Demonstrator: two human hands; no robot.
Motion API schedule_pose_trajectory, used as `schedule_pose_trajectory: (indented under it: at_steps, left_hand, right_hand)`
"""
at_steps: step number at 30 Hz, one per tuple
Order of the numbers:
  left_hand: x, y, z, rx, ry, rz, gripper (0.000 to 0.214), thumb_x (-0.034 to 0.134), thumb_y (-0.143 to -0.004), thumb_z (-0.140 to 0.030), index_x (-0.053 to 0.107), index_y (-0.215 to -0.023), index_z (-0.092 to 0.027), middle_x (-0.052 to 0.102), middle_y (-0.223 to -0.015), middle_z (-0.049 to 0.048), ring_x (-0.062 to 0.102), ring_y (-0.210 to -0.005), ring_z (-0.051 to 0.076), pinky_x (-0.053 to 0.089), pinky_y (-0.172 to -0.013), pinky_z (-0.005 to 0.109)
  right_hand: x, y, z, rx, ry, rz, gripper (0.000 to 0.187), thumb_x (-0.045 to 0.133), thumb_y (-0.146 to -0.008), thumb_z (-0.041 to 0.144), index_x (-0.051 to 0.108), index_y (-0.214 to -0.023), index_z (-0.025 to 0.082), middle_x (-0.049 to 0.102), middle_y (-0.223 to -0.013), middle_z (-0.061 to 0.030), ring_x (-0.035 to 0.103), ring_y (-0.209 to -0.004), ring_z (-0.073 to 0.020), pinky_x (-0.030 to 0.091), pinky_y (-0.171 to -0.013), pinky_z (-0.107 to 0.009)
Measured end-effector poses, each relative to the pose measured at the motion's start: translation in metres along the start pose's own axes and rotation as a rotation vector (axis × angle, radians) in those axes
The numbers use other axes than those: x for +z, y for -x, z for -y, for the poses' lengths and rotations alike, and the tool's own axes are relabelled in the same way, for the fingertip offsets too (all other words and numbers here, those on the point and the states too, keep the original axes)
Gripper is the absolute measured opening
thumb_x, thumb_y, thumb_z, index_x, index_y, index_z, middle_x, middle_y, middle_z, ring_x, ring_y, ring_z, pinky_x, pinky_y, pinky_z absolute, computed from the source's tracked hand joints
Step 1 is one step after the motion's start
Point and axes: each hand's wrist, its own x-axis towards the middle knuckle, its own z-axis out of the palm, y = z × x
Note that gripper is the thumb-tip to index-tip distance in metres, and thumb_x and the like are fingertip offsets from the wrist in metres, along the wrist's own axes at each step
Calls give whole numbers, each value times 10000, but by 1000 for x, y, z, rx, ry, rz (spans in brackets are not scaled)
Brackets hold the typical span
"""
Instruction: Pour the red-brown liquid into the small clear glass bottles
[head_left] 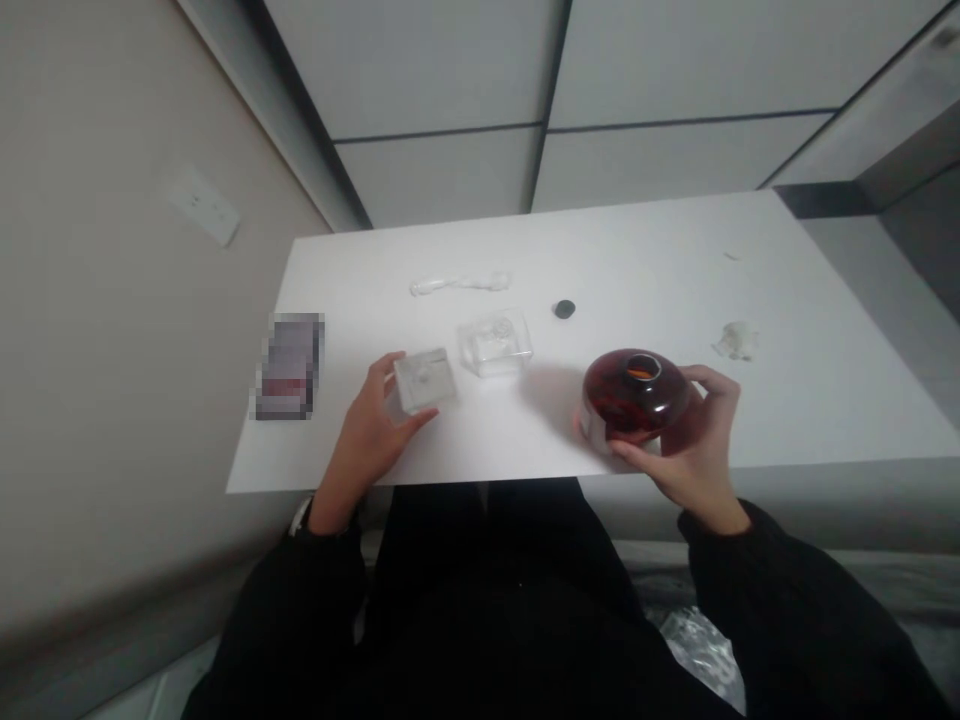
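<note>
Red glass bottle, neck up, in right hand

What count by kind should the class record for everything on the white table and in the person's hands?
Clear square containers: 2 (one on the table, one in the left hand)
Dark red glass bottle, in the right hand: 1
Black round disc: 1
White scraps: 3
Blurred packet: 1
Total: 8
</note>
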Motion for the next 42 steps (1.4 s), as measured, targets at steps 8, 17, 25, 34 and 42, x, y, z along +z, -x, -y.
schedule_pose_trajectory:
  at_steps: [8,17,25,34,42]
  left_hand:
    - [-27,-23,0,111,-156,58,995,820,-878,-504,287,-1649,-169,394,-1702,279,475,-1558,387,401,-1272,602]
    - [2,-71,-87,413,-460,169,1031,844,-884,-506,283,-1666,-137,429,-1692,272,393,-1607,391,345,-1310,589]
    - [48,-49,-96,484,-448,115,956,869,-885,-320,293,-1631,-159,671,-1467,205,648,-1393,351,450,-1243,592]
    - [66,20,-67,298,-1,153,893,849,-899,-299,296,-1599,-288,522,-1622,163,526,-1526,330,478,-1254,543]
    - [73,23,-53,149,104,247,860,894,-852,-283,409,-1562,-263,573,-1610,137,556,-1503,321,453,-1272,541]
  right_hand:
    - [-1,6,-18,47,-133,-81,902,1013,-604,368,458,-1314,347,593,-1298,-59,676,-1144,-268,631,-898,-438]
    - [-2,12,-28,44,-136,-93,911,1001,-639,366,443,-1359,353,584,-1325,-68,683,-1192,-282,635,-967,-482]
    - [-20,11,-7,-61,-16,-41,860,983,-695,336,478,-1391,332,605,-1409,-102,673,-1313,-333,629,-1034,-554]
    - [-41,-20,42,-333,268,390,639,865,-870,271,551,-1426,290,718,-1421,-160,735,-1275,-327,665,-982,-480]
    - [-43,-42,69,-600,655,531,582,746,-975,242,541,-1515,181,695,-1444,-214,745,-1244,-334,674,-975,-472]
